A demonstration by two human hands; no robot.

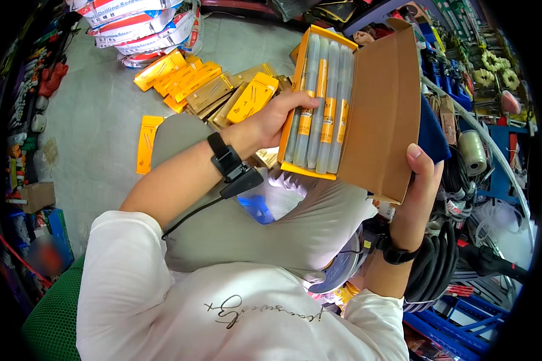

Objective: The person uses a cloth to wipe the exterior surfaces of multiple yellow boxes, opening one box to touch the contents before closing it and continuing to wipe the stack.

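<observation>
My left hand grips the left side of an opened yellow cardboard box, its thumb over the rim and resting on the contents. Inside lie several long, translucent plastic tubes with orange labels, side by side; what they contain is hard to make out. The box's brown lid is folded out to the right. At that lid's outer edge is my right hand, thumb on the near face and fingers hidden behind. The box is held tilted above my lap.
Several yellow boxes lie heaped on the tiled floor, with one box apart beside my knee. Stacked printed bags stand behind. Hardware shelves line both sides; black coiled hose is near my right arm.
</observation>
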